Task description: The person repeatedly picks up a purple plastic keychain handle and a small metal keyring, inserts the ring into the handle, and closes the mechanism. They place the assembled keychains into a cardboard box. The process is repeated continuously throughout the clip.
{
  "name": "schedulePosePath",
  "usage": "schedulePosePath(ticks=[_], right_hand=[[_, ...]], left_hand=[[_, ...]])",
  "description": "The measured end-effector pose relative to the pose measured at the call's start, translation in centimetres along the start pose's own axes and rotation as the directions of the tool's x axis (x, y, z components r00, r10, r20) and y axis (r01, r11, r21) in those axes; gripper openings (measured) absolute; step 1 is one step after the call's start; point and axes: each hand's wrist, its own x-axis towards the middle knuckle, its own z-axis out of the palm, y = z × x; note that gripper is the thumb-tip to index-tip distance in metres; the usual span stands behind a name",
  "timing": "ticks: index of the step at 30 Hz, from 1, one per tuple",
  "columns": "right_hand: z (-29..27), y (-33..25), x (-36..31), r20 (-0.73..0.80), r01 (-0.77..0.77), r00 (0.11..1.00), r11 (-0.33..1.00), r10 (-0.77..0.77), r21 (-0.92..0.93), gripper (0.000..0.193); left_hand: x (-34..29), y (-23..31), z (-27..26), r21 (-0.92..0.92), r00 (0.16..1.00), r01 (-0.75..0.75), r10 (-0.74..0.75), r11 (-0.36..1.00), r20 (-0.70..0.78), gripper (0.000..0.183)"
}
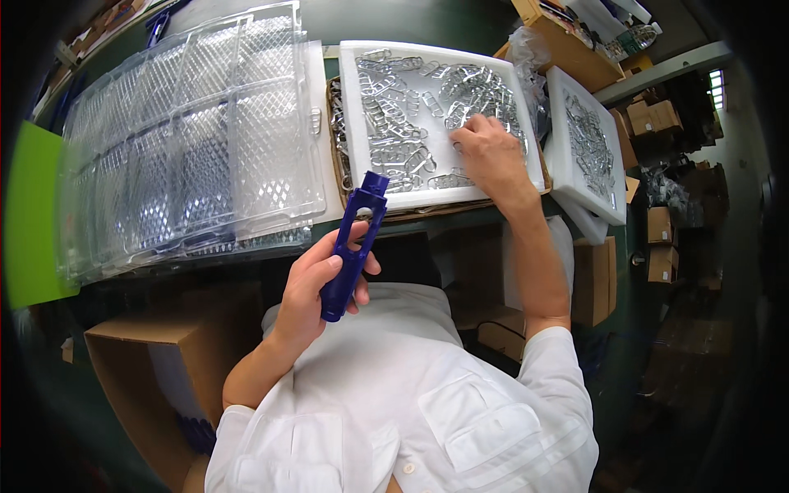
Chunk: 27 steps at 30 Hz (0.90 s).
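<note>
My left hand (pixel 311 283) is wrapped round a dark blue plastic frame-like part (pixel 343 275), long and narrow with an oblong opening and a narrower top end. It is held tilted in front of my body, near the front edge of the bench. Over the right part of a white foam tray (pixel 437 199), my right hand (pixel 491 154) reaches in with its fingers bent and drawn together. Many small shiny metal clips (pixel 394 119) lie loose in that tray, several right by the fingertips. Whatever the right fingers pinch is hidden.
Stacked clear plastic blister trays (pixel 271 144) cover the bench at left, beside a bright green panel (pixel 33 214). A second foam tray with metal pieces (pixel 592 148) stands at right. An open cardboard box (pixel 148 329) sits below left; more cartons (pixel 662 226) stand far right.
</note>
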Motion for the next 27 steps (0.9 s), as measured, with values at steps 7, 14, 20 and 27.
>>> schedulePosePath(ticks=[7, 14, 20, 27], right_hand=[[-1.6, 0.8, -0.3, -0.09, 0.086, 0.992, 0.996, -0.084, 0.024, 0.013], [-7.5, -3.7, -3.4, 0.012, -0.201, 0.916, 0.435, 0.4, 0.878, 0.015], [-7.8, -12.2, -6.0, 0.073, -0.121, 0.979, 0.255, 0.19, 0.959, 0.022], [-6.6, -13.6, -6.2, -0.192, 0.068, 0.965, 0.538, 0.177, 0.84, 0.023]], left_hand=[[0.0, 0.7, -0.7, 0.012, 1.0, 0.028, -0.028, 1.0, 0.008, 0.068], [0.4, 0.1, -0.1, 0.133, 0.999, -0.027, 0.024, 0.991, 0.023, 0.061], [0.7, -0.4, 0.7, 0.219, 0.998, -0.055, 0.05, 0.974, 0.027, 0.057], [0.9, -1.2, 0.8, 0.208, 0.997, -0.076, 0.078, 0.975, -0.003, 0.053]])
